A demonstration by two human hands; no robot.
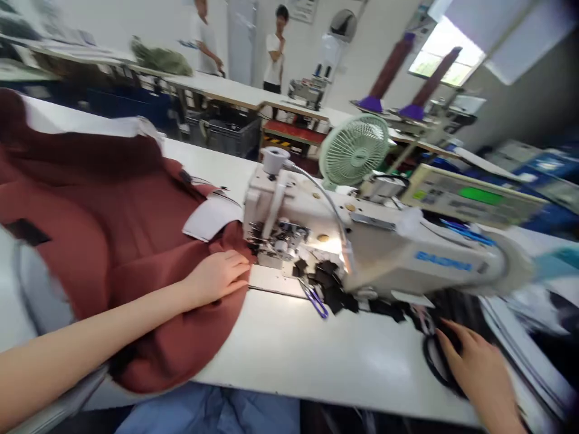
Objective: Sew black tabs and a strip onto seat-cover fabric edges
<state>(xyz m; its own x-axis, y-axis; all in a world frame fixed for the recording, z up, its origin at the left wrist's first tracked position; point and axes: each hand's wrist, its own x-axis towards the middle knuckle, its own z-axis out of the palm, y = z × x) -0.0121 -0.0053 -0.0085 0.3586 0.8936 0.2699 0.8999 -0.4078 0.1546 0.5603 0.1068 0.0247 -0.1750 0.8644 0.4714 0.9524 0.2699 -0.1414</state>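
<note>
My left hand (219, 277) lies flat on a maroon garment piece (136, 223), its fingers stretched out beside the presser area of a white sewing machine (384, 241). A white label-like patch (212, 216) shows on the cloth just beyond those fingers. Far to the right, my right hand (479, 367) has its fingers at the black handles of a pair of scissors (436, 361), partly covering them. The scissors' blades point away, under the machine's arm. Purple thread snips (315, 301) rest on the bed by several small black fabric pieces (328, 280).
A green fan (355, 150) stands behind the machine, left of a control panel (474, 196). Two thread cones (386, 72) rise at the back. Two people (274, 51) stand beyond a long table (235, 90). A grey crate (226, 129) sits below it.
</note>
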